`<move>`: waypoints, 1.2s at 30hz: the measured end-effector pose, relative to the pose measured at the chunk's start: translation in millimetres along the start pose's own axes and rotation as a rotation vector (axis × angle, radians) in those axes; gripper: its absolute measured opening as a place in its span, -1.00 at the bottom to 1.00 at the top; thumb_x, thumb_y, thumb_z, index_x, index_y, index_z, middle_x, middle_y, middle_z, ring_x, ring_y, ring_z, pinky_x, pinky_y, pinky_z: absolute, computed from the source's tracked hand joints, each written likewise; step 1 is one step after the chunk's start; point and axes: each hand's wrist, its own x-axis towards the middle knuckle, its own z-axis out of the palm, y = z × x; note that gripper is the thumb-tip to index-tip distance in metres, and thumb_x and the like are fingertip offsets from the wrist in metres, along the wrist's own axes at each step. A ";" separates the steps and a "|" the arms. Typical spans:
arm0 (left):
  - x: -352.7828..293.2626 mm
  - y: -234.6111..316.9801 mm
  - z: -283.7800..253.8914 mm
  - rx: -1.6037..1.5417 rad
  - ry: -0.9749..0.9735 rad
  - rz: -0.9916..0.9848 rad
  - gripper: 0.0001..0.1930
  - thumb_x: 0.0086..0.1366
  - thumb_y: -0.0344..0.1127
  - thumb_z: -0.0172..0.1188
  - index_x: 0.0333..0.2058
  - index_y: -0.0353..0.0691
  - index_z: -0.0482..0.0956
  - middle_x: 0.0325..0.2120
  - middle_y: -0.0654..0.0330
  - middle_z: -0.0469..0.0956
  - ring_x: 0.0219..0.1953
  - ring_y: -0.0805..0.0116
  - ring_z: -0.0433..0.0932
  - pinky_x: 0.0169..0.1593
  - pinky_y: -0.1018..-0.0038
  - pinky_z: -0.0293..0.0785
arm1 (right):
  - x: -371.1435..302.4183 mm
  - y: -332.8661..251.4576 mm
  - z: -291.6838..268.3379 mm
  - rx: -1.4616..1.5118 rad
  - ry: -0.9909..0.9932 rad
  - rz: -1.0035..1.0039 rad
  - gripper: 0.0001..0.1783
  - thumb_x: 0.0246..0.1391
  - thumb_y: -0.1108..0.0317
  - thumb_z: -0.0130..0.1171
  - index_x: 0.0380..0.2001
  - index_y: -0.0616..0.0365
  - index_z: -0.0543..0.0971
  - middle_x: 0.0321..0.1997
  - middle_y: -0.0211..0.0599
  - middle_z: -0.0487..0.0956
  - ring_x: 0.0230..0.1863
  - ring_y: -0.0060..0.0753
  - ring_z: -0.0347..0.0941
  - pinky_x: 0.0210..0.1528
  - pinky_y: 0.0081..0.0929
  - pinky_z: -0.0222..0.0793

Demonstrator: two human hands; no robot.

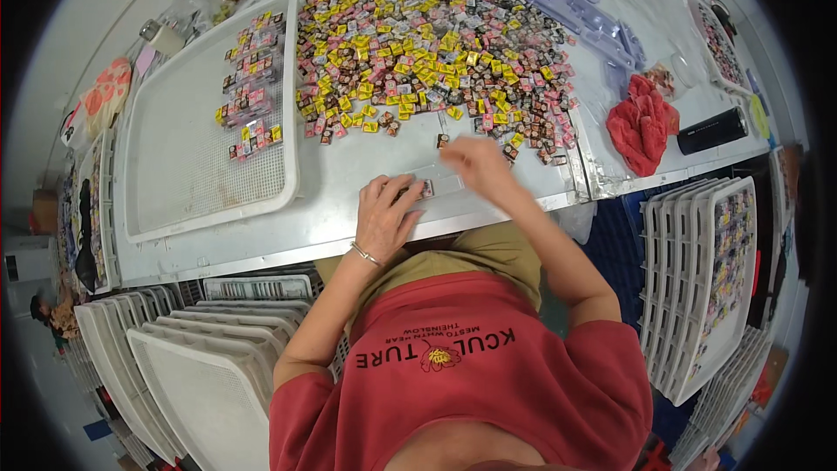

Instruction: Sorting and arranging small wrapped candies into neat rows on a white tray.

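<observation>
My left hand (386,212), a bracelet at its wrist, rests near the front edge of the metal table, its fingers curved over the left end of a narrow clear plastic box (447,184). A few small wrapped pieces (426,189) show in the box beside those fingers. Over the box's right end is my right hand (481,171), slightly blurred, with its fingers curled together. Its fingertips are close to a brown wrapped piece (443,141) on the table; whether they hold anything is hidden. Beyond both hands spreads a large pile of small wrapped pieces (427,61), yellow, pink, brown and grey.
On the left lies a white tray (209,210) with several filled clear boxes (253,102) along its right side. Purple plastic trays (588,22), a red cloth (643,126) and a black cylinder (713,131) lie at right. White trays (196,384) stand stacked below the table on both sides.
</observation>
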 end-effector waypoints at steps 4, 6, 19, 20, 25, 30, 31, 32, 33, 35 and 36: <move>2.1 3.9 4.9 0.105 -0.035 0.072 -0.52 -0.03 -0.39 0.29 -0.04 -0.08 0.53 -0.04 0.22 0.46 -0.10 0.12 0.37 -0.03 0.25 0.28 | 47.2 28.5 -16.7 -0.291 0.104 0.011 -0.94 -0.06 0.43 0.17 -0.49 0.15 0.60 -0.43 -0.18 0.59 -0.26 -0.08 0.50 -0.22 -0.20 0.42; 5.2 3.2 -0.6 0.033 -0.044 0.059 -0.57 -0.01 -0.40 0.27 -0.07 -0.10 0.55 -0.06 0.20 0.48 -0.11 0.12 0.37 -0.04 0.26 0.28 | 55.1 35.0 -9.5 -0.621 0.051 -0.071 -0.96 -0.07 0.44 0.16 -0.50 0.12 0.59 -0.43 -0.18 0.58 -0.24 -0.04 0.50 -0.22 -0.18 0.41; 10.2 -9.1 3.5 -0.058 0.038 -0.044 -0.54 -0.09 -0.16 0.40 -0.15 -0.12 0.59 -0.07 0.19 0.46 -0.06 0.10 0.35 0.02 0.26 0.25 | 9.5 7.3 -13.9 0.829 -0.214 0.574 -0.82 0.10 0.40 0.22 -0.25 0.25 0.55 -0.28 -0.37 0.58 -0.27 -0.50 0.55 -0.26 -0.52 0.51; 8.4 -8.4 4.7 -0.064 0.032 -0.041 -0.54 -0.09 -0.16 0.40 -0.15 -0.12 0.59 -0.07 0.19 0.46 -0.06 0.10 0.35 0.02 0.26 0.25 | 4.3 7.4 -12.4 0.829 -0.208 0.581 -0.82 0.10 0.40 0.22 -0.25 0.25 0.55 -0.28 -0.37 0.58 -0.27 -0.50 0.55 -0.26 -0.52 0.51; 7.6 -0.1 1.1 0.006 0.082 -0.060 -0.56 -0.09 -0.18 0.39 -0.16 -0.09 0.59 -0.09 0.23 0.47 -0.07 0.16 0.34 -0.03 0.29 0.22 | -5.6 12.4 -9.7 1.004 -0.189 0.578 -0.73 0.09 0.44 0.22 -0.13 0.26 0.53 -0.24 -0.35 0.59 -0.18 -0.49 0.57 -0.16 -0.56 0.50; 7.3 0.0 5.0 -0.016 0.063 -0.048 -0.58 -0.07 -0.21 0.37 -0.16 -0.09 0.59 -0.10 0.24 0.48 -0.09 0.17 0.35 -0.04 0.29 0.23 | -5.6 3.4 -11.4 0.994 -0.182 0.584 -0.70 0.08 0.47 0.20 -0.08 0.26 0.52 -0.23 -0.38 0.60 -0.19 -0.53 0.57 -0.13 -0.60 0.48; 7.1 1.0 6.2 -0.032 0.057 -0.043 -0.58 -0.06 -0.22 0.36 -0.16 -0.09 0.59 -0.10 0.24 0.48 -0.10 0.16 0.35 -0.04 0.29 0.23 | -6.2 2.7 -11.6 0.994 -0.173 0.586 -0.70 0.09 0.48 0.20 -0.08 0.26 0.52 -0.22 -0.38 0.60 -0.19 -0.54 0.56 -0.14 -0.60 0.48; 7.4 1.2 7.1 -0.034 0.055 -0.043 -0.58 -0.06 -0.22 0.36 -0.16 -0.09 0.59 -0.10 0.24 0.48 -0.10 0.16 0.35 -0.04 0.29 0.23 | -6.4 6.0 -11.7 0.994 -0.171 0.588 -0.70 0.09 0.48 0.20 -0.08 0.26 0.52 -0.22 -0.38 0.60 -0.19 -0.54 0.56 -0.14 -0.60 0.48; 8.3 1.2 7.8 -0.033 0.046 -0.034 -0.59 -0.06 -0.23 0.36 -0.16 -0.09 0.59 -0.10 0.24 0.48 -0.10 0.16 0.36 -0.04 0.29 0.23 | -5.9 12.2 -11.7 0.891 -0.171 0.554 -0.71 0.09 0.48 0.18 -0.09 0.27 0.53 -0.24 -0.40 0.57 -0.22 -0.59 0.53 -0.18 -0.61 0.47; 7.9 1.1 9.1 -0.030 0.036 -0.030 -0.59 -0.06 -0.25 0.36 -0.16 -0.09 0.59 -0.10 0.24 0.48 -0.11 0.16 0.36 -0.05 0.29 0.24 | -4.6 13.1 -11.6 0.790 -0.174 0.519 -0.73 0.09 0.49 0.17 -0.10 0.28 0.54 -0.26 -0.41 0.55 -0.25 -0.64 0.50 -0.21 -0.62 0.46; 7.0 1.2 10.0 -0.022 0.028 -0.012 -0.60 -0.06 -0.27 0.36 -0.16 -0.10 0.59 -0.10 0.24 0.49 -0.11 0.16 0.36 -0.05 0.29 0.25 | -4.8 12.0 -11.4 0.716 -0.254 0.527 -0.74 0.12 0.48 0.14 -0.10 0.24 0.53 -0.21 -0.41 0.55 -0.24 -0.65 0.51 -0.20 -0.63 0.45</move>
